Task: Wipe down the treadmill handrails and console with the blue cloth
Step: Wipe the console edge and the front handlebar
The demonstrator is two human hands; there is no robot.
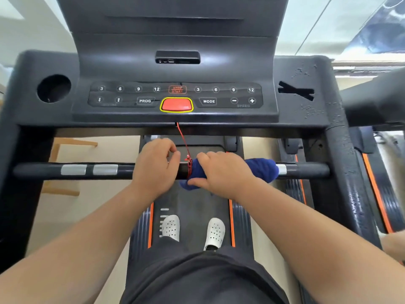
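Note:
A black front handrail [39,171] with silver pulse pads runs across the treadmill, below the dark console [175,97] with its number buttons and red stop button. The blue cloth [262,168] is wrapped over the rail right of centre. My right hand [221,172] presses down on it and grips it around the rail. My left hand [155,165] rests on the rail just to the left, its fingertips pinching the red safety cord [183,141] that hangs from the console and is wound around the rail.
The side handrails [341,163] run back on both sides. A round cup holder [53,88] sits at the console's left. My white shoes [171,227] stand on the belt. A second treadmill [377,194] is at the right, a wooden frame [65,167] at the left.

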